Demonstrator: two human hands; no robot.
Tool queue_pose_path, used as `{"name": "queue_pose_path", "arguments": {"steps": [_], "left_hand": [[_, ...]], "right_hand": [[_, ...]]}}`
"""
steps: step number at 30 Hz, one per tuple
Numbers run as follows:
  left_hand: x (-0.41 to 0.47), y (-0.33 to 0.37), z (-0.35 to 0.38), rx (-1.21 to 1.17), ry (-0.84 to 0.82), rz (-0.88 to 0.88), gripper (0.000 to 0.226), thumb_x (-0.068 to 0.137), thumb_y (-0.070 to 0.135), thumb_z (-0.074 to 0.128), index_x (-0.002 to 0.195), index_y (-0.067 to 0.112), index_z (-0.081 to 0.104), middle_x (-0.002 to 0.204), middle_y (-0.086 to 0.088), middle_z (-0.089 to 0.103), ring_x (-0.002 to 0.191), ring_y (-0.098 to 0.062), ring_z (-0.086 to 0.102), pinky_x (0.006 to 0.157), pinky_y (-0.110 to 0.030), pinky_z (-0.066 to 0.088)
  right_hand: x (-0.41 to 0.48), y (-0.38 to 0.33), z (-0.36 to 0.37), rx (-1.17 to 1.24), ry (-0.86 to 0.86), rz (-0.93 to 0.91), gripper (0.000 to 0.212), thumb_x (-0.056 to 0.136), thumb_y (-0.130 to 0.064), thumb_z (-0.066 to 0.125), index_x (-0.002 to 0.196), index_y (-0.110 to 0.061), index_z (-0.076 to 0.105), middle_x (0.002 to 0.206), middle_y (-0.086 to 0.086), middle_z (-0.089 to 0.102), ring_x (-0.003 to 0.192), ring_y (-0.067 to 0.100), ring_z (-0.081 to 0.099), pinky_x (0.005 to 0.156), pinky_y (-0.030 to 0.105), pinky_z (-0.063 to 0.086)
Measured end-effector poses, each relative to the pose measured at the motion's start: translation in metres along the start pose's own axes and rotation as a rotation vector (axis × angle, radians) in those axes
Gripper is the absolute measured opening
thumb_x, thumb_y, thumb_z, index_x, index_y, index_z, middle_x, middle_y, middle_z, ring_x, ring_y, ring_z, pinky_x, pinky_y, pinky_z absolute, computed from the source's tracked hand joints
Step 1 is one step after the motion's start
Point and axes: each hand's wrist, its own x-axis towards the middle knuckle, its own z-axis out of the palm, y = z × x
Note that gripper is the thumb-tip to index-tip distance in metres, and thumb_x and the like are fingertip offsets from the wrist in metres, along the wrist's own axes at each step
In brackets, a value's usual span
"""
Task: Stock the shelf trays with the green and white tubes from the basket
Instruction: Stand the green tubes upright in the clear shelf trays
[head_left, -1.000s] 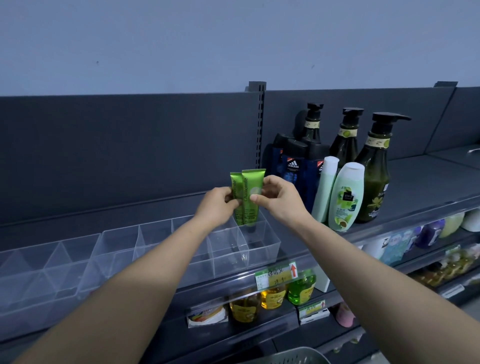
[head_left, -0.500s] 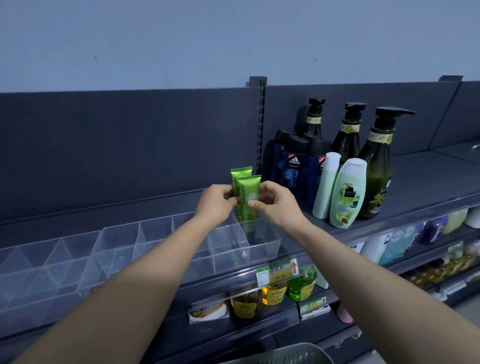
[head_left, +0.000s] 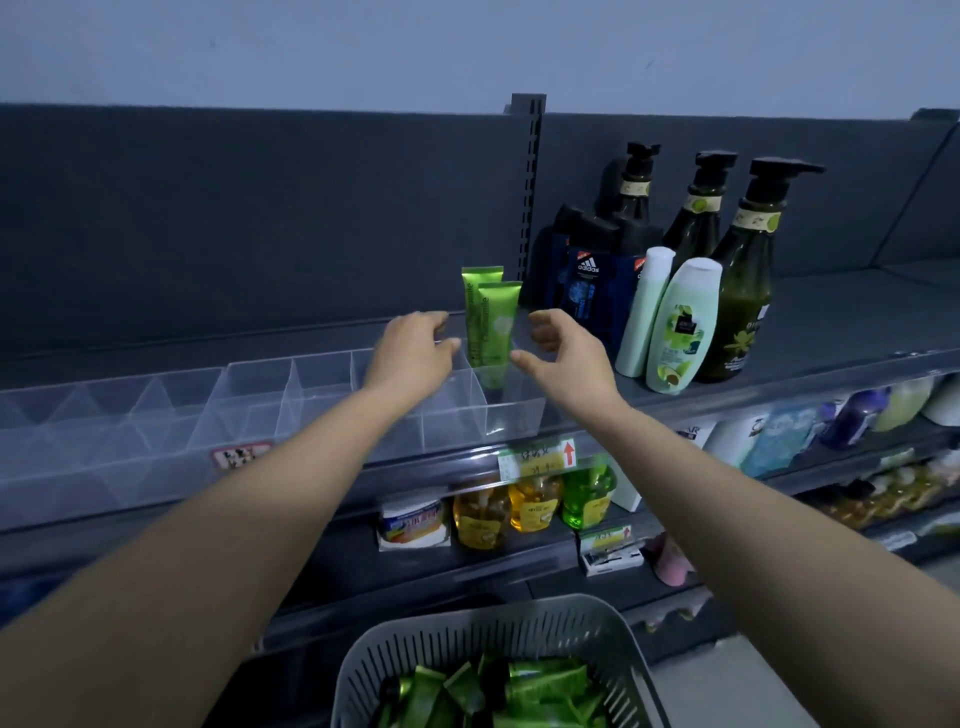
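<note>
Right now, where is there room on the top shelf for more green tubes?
The clear tray compartments left of the two green tubes are bare. The shelf right of the pump bottles is bare too. It gets crowded between the tubes and those bottles.

Basket (head_left: 467, 636): the lower frame edge is cutting off its near half, along with the green tubes (head_left: 540, 680) inside. The rear tube (head_left: 480, 280) is standing half hidden behind the front tube (head_left: 496, 327). Price label (head_left: 535, 460) print is showing too small to read. Packs (head_left: 779, 441) at lower right are blurring, possibly pouches.
</note>
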Motion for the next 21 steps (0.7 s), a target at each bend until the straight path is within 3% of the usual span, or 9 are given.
{"name": "queue_pose_path", "arguments": {"steps": [4, 9, 13, 17, 21], "left_hand": [[-0.032, -0.001, -0.003, 0.11, 0.029, 0.047, 0.043, 0.094, 0.027, 0.055, 0.133, 0.008, 0.053, 0.133, -0.011, 0.055, 0.126, -0.03, 0.044, 0.104, -0.04, 0.037], [-0.082, -0.008, -0.005, 0.262, 0.144, 0.256, 0.039, 0.094, 0.023, 0.053, 0.132, 0.014, 0.053, 0.13, -0.003, 0.055, 0.124, -0.024, 0.042, 0.101, -0.04, 0.027], [-0.119, -0.018, 0.0, 0.318, 0.145, 0.392, 0.034, 0.089, 0.017, 0.06, 0.122, 0.01, 0.061, 0.12, -0.006, 0.06, 0.116, -0.028, 0.049, 0.096, -0.042, 0.034], [-0.16, -0.034, 0.02, 0.387, 0.063, 0.463, 0.032, 0.081, 0.018, 0.068, 0.113, 0.011, 0.066, 0.11, -0.007, 0.064, 0.106, -0.029, 0.055, 0.087, -0.043, 0.042], [-0.21, -0.054, 0.047, 0.449, -0.145, 0.397, 0.033, 0.085, 0.022, 0.062, 0.116, 0.015, 0.062, 0.119, -0.003, 0.059, 0.116, -0.027, 0.048, 0.092, -0.04, 0.036]], "right_hand": [[-0.027, 0.008, -0.001, -0.145, 0.048, -0.072, 0.046, 0.089, -0.029, 0.065, 0.131, -0.018, 0.051, 0.127, 0.002, 0.057, 0.117, 0.017, 0.053, 0.096, 0.035, 0.046], [-0.066, 0.022, -0.002, -0.312, 0.105, -0.148, 0.043, 0.09, -0.029, 0.062, 0.13, -0.016, 0.052, 0.125, 0.005, 0.056, 0.118, 0.024, 0.049, 0.095, 0.039, 0.045], [-0.106, 0.035, 0.005, -0.315, 0.095, -0.105, 0.038, 0.09, -0.027, 0.062, 0.126, -0.016, 0.055, 0.12, 0.004, 0.059, 0.114, 0.022, 0.051, 0.093, 0.038, 0.045], [-0.152, 0.055, 0.018, -0.385, 0.012, -0.028, 0.038, 0.087, -0.027, 0.066, 0.123, -0.018, 0.057, 0.115, 0.003, 0.061, 0.11, 0.023, 0.053, 0.087, 0.036, 0.046], [-0.202, 0.07, 0.036, -0.456, -0.172, 0.067, 0.04, 0.085, -0.025, 0.066, 0.124, -0.015, 0.058, 0.117, 0.007, 0.059, 0.115, 0.029, 0.051, 0.088, 0.039, 0.045]]}}
